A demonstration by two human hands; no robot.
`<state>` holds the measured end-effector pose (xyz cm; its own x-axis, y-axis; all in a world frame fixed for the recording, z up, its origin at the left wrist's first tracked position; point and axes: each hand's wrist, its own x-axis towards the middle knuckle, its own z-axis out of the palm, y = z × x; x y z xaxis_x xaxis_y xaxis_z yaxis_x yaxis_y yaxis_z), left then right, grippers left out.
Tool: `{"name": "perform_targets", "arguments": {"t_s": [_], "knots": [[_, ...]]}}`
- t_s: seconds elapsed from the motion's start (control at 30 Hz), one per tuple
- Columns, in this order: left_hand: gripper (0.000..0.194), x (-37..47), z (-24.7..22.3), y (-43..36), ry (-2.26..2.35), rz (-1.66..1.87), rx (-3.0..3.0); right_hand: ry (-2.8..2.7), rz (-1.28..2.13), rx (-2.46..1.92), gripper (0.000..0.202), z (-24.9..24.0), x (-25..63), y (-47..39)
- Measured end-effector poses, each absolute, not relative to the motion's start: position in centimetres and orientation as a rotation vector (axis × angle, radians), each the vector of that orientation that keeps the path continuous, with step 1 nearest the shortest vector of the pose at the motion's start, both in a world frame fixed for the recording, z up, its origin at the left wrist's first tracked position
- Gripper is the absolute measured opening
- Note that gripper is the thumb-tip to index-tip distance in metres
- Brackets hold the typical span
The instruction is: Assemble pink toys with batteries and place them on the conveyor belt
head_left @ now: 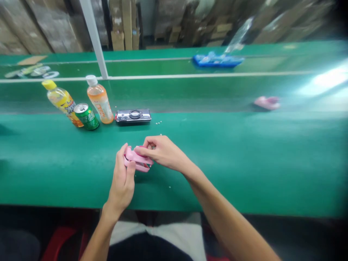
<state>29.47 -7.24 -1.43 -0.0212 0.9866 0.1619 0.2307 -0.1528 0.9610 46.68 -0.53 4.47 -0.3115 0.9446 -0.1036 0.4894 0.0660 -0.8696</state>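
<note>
Pink device (132, 154) in both hands (122, 185) (166, 152), inside the table edge (152, 210).

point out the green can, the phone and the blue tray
green can (90, 119): head view, its printed side
phone (125, 116): head view, its back, left of the ring
blue tray (217, 64): head view, its near side

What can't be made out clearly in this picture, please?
All in the head view:
- Part of the pink device: hidden by the left hand.
- Whether the right hand grips or only presses: its own fingers hide the contact.
- The yellow-capped bottle's lower side: behind the green can.
- Contents of the blue tray: blurred.
- Details of the distant pink object: blurred.
- What the white bits are: too small.
</note>
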Motion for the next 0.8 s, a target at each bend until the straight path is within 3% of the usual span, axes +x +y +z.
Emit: {"name": "perform_targets", "arguments": {"t_s": [0.27,0.47,0.8], "knots": [[0.04,30.0,-1.2,-5.0,1.054,1.483,1.002,-2.004,0.956,-1.328,0.051,6.3,45.0,0.6],[0.039,29.8,-1.3,-4.8,0.968,1.434,0.97,-1.821,1.181,-1.323,0.045,5.5,45.1,0.0],[0.041,29.6,-1.3,-5.2,0.96,1.467,0.917,-1.705,1.2,-1.304,0.052,4.1,45.1,0.5]]}}
